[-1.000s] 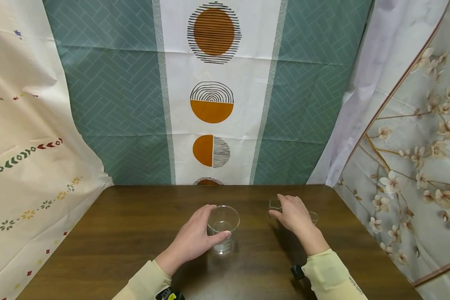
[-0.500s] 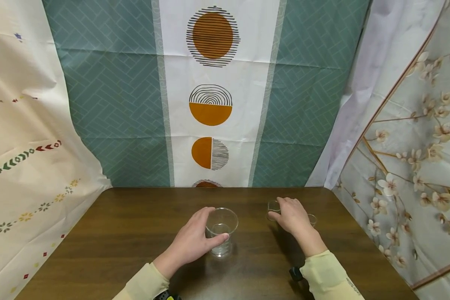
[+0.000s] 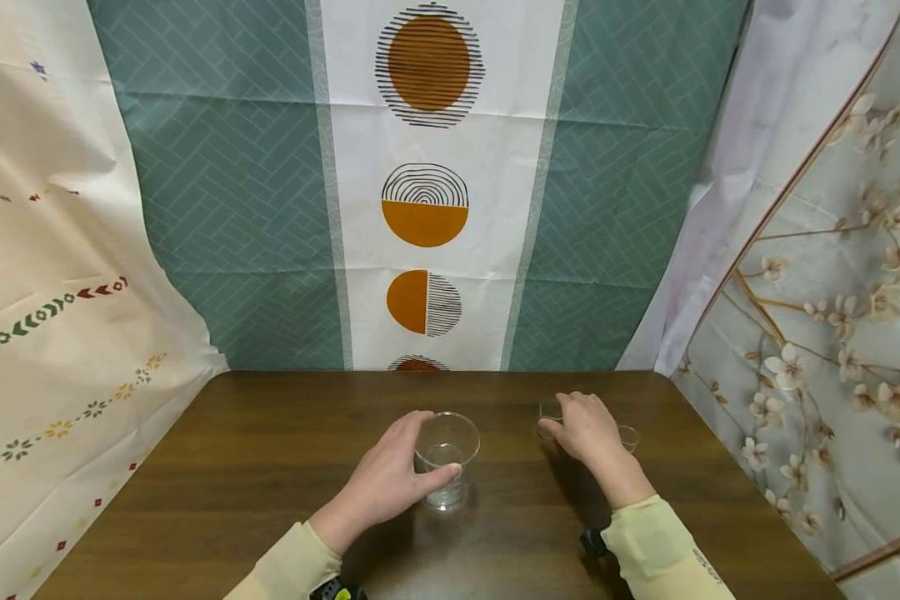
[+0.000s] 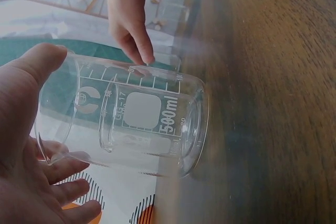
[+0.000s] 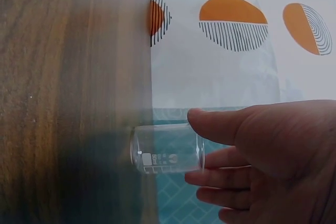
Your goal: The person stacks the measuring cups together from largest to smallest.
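Observation:
A large clear glass beaker (image 4: 144,109) marked 500ml stands upright on the table, left of the middle in the head view. My left hand (image 3: 392,468) grips it near the rim, thumb on the near side and fingers round the far side. Inside it shows the rim of a smaller glass beaker (image 4: 108,113). Toward the back right, my right hand (image 3: 587,429) holds a small clear beaker (image 5: 167,148) at its rim between thumb and fingers. In the head view that hand covers much of the small beaker.
Just right of my right hand, the round rim of another glass vessel (image 3: 628,437) shows, partly hidden by the wrist. The brown wooden table (image 3: 270,467) ends at a hanging teal and white cloth (image 3: 607,208). Patterned cloths hang at both sides.

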